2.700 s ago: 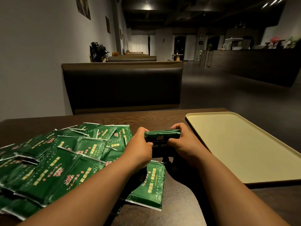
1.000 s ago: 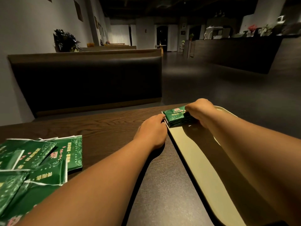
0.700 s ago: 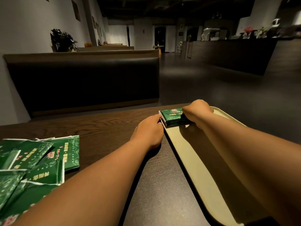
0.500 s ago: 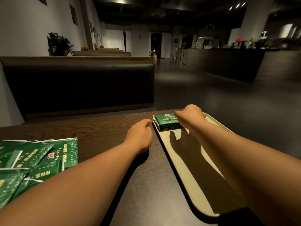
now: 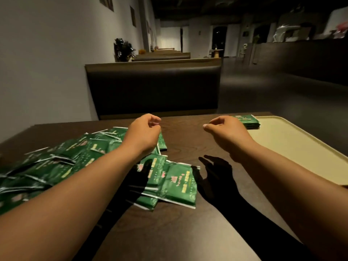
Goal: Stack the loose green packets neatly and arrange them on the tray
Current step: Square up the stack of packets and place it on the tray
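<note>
- Nearest: two or three packets [image 5: 178, 185] lie flat and overlapping on the dark bench [image 5: 178, 232], apart from the main heap and partly in arm shadow. They are glossy green film with white sealed edges and pink and yellow print.
- Left of them is the main heap of loose packets [image 5: 62, 162], crisscrossed at all angles and running out to the left edge of view. It is blurred there, so I can't count them.
- Risk: film on film is slick, so a handful will likely fan out or slip. With the packets facing all ways, a stack comes out skewed unless it is squared on the bench first.
- The left hand [image 5: 145, 132] hovers over the heap's far right edge, fingers loosely curled with the thumb near the fingertips, holding nothing.
- The right hand [image 5: 226, 132] hovers over bare bench between heap and tray, fingers loosely curled and empty.
- Risk: the left forearm crosses low over the heap, and a careless sweep could drag packets toward the bench edge.
- The beige tray [image 5: 293, 147] sits on the bench at right. One squared stack [image 5: 248, 122] sits in its far left corner, just behind the right hand, edges lined up.
- Risk: the right hand is close enough to clip that stack, and setting the next stack hard against it could shove it askew.
- Judgement: early in the task, with one stack placed and most packets loose.
</note>
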Tool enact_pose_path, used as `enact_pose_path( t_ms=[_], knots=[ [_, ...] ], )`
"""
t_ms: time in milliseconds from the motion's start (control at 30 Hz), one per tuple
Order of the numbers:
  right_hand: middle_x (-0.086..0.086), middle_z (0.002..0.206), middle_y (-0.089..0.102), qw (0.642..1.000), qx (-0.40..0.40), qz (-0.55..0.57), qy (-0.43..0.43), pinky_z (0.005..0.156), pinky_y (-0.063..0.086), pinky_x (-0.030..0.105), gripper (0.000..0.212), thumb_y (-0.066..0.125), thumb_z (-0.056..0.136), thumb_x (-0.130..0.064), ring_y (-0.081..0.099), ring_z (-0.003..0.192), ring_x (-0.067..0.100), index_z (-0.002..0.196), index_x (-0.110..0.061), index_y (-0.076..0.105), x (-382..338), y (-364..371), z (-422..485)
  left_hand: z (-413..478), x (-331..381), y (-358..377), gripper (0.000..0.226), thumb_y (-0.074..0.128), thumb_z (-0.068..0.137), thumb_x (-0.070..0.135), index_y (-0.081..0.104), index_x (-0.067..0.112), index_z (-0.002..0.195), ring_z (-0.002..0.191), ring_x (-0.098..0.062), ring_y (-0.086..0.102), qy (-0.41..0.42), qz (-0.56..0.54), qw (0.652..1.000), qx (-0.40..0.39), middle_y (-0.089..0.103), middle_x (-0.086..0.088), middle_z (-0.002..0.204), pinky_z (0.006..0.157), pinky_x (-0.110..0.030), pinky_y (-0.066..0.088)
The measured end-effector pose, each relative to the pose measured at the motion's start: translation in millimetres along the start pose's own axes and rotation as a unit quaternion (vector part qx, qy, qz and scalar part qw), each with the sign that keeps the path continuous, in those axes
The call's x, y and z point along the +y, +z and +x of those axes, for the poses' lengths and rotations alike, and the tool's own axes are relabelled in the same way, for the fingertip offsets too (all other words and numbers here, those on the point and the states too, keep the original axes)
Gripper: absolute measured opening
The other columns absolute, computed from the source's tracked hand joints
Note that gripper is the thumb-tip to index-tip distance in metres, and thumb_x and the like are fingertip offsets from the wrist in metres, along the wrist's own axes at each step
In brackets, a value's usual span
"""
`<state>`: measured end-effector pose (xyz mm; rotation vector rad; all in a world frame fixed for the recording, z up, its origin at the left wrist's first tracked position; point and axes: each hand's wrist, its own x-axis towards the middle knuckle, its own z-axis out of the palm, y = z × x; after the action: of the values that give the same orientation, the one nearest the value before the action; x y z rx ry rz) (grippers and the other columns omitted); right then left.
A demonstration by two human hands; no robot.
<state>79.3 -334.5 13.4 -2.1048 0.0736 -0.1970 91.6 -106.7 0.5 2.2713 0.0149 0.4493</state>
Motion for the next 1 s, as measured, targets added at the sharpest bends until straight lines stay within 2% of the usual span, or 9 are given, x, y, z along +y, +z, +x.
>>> enact_pose_path(
  t_ms=[200, 333, 433, 567, 633, 700, 833, 933, 1000],
  knots=[
    [-0.001, 0.111, 0.07, 0.99, -0.123, -0.058, -0.021, 0.095, 0.056, 0.038, 0.025, 0.073, 0.094, -0.025, 0.065, 0.101, 0.015, 0.118, -0.022, 0.068, -9.5, 51.7, -22.2, -61.0, -41.2, -52.8, 0.034, 0.059, 0.099, 0.038, 0.061, 0.03, 0.132, 0.138, -0.019, 0.04, 0.07, 0.239, 0.966, -0.068, 0.053, 0.006, 0.14, 0.118, -0.042, 0.034],
    [-0.002, 0.12, 0.069, 0.97, -0.199, -0.126, -0.054, 0.098, 0.058, 0.04, 0.042, 0.075, 0.089, -0.023, 0.066, 0.108, 0.016, 0.129, -0.022, 0.063, -11.5, 72.1, -23.9, -80.1, -54.1, -46.5, 0.052, 0.055, 0.096, 0.06, 0.055, 0.034, 0.141, 0.144, -0.015, 0.029, 0.094, 0.267, 0.95, -0.132, 0.043, 0.01, 0.149, 0.123, -0.045, 0.026],
    [-0.002, 0.123, 0.07, 0.96, -0.224, -0.148, -0.075, 0.099, 0.057, 0.041, 0.043, 0.071, 0.09, -0.022, 0.067, 0.108, 0.015, 0.132, -0.022, 0.062, -13.1, 85.4, -20.9, -76.1, -57.0, -35.4, 0.062, 0.05, 0.094, 0.07, 0.051, 0.033, 0.144, 0.142, -0.019, 0.032, 0.087, 0.285, 0.938, -0.179, 0.046, 0.007, 0.149, 0.12, -0.043, 0.029],
    [0.0, 0.122, 0.071, 0.964, -0.195, -0.163, -0.08, 0.096, 0.056, 0.038, 0.036, 0.064, 0.094, -0.022, 0.068, 0.106, 0.016, 0.13, -0.02, 0.063, -8.3, 93.8, -8.9, -62.9, -52.2, -21.9, 0.047, 0.046, 0.104, 0.053, 0.053, 0.028, 0.143, 0.133, -0.024, 0.042, 0.101, 0.273, 0.937, -0.192, 0.056, 0.001, 0.137, 0.119, -0.043, 0.03],
    [0.001, 0.12, 0.072, 0.966, -0.178, -0.173, -0.075, 0.09, 0.055, 0.033, 0.035, 0.067, 0.093, -0.02, 0.067, 0.104, 0.016, 0.128, -0.02, 0.064, -2.7, 93.2, -1.3, -51.3, -50.9, -14.3, 0.042, 0.045, 0.107, 0.043, 0.049, 0.03, 0.147, 0.136, -0.023, 0.041, 0.112, 0.245, 0.939, -0.215, 0.054, 0.001, 0.141, 0.123, -0.043, 0.024],
    [0.0, 0.116, 0.072, 0.969, -0.166, -0.172, -0.059, 0.081, 0.052, 0.028, 0.035, 0.071, 0.09, -0.02, 0.068, 0.1, 0.015, 0.125, -0.023, 0.065, 4.3, 88.3, 4.1, -37.5, -51.0, -8.4, 0.041, 0.046, 0.108, 0.035, 0.048, 0.033, 0.149, 0.137, -0.022, 0.045, 0.122, 0.206, 0.942, -0.233, 0.055, 0.003, 0.146, 0.121, -0.042, 0.03],
    [-0.005, 0.103, 0.073, 0.971, -0.164, -0.171, -0.017, 0.083, 0.058, 0.031, 0.028, 0.077, 0.088, -0.018, 0.069, 0.092, 0.011, 0.112, -0.028, 0.067, 16.5, 69.8, 14.1, -18.1, -60.3, -4.4, 0.041, 0.054, 0.104, 0.03, 0.051, 0.038, 0.144, 0.13, -0.016, 0.054, 0.118, 0.131, 0.975, -0.136, 0.06, 0.01, 0.142, 0.109, -0.037, 0.045],
    [-0.005, 0.098, 0.074, 0.966, -0.172, -0.195, 0.014, 0.079, 0.059, 0.031, 0.022, 0.077, 0.086, -0.022, 0.071, 0.087, 0.012, 0.104, -0.03, 0.069, 17.2, 52.2, 17.1, -14.8, -71.8, -13.1, 0.04, 0.06, 0.101, 0.036, 0.054, 0.035, 0.14, 0.137, -0.012, 0.041, 0.117, 0.166, 0.979, -0.035, 0.053, 0.013, 0.142, 0.115, -0.035, 0.034],
    [-0.006, 0.097, 0.074, 0.964, -0.172, -0.202, 0.02, 0.075, 0.059, 0.029, 0.019, 0.077, 0.088, -0.027, 0.071, 0.086, 0.012, 0.104, -0.032, 0.068, 16.8, 49.2, 17.4, -12.5, -78.8, -21.7, 0.05, 0.059, 0.098, 0.048, 0.048, 0.033, 0.145, 0.143, -0.017, 0.031, 0.091, 0.226, 0.97, -0.01, 0.045, 0.008, 0.15, 0.119, -0.038, 0.027]
  ],
)
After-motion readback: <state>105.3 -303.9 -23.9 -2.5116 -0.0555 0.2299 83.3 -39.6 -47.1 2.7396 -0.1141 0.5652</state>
